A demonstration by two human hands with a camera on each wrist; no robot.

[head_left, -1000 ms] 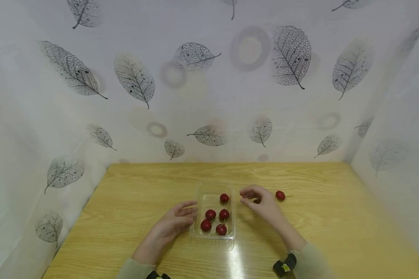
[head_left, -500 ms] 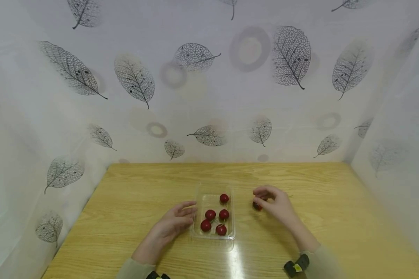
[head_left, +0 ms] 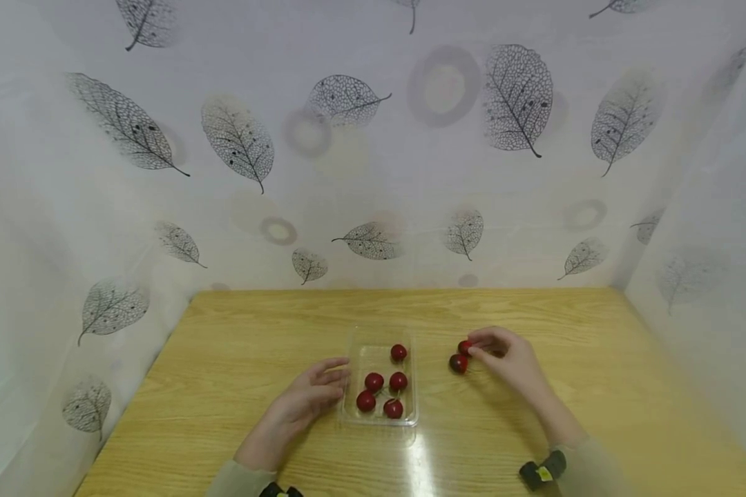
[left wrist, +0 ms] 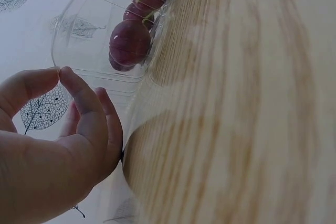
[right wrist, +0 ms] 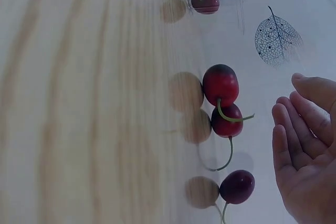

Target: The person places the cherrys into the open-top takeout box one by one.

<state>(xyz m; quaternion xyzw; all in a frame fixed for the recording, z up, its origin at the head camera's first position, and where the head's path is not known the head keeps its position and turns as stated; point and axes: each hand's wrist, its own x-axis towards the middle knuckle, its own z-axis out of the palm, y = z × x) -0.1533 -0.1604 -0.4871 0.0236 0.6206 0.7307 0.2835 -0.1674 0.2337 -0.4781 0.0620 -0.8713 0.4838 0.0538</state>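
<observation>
My left hand (head_left: 307, 397) is at the left side of a clear plastic container (head_left: 380, 422), its fingertips right at the rim. In the left wrist view, thumb and finger tips meet over the container's edge. Inside lie several dark red cherries (head_left: 375, 382). To the right of the container, my right hand (head_left: 506, 355) hovers with loosely bent fingers, holding nothing. Close to its fingertips are a dark-topped red cherry (right wrist: 220, 83) and a smaller cherry (right wrist: 227, 121) touching it. A third, darker cherry (right wrist: 237, 186) shows in the right wrist view; the hand hides it in the head view.
A wood-grain table (head_left: 255, 324) carries everything. Pale curtains (head_left: 373, 172) printed with leaves stand behind it and along both sides. Black straps (head_left: 543, 471) sit at both wrists.
My right hand has moved to the right, away from the container, uncovering two cherries and covering the one that lay farther right. My left hand and the container have stayed put.
</observation>
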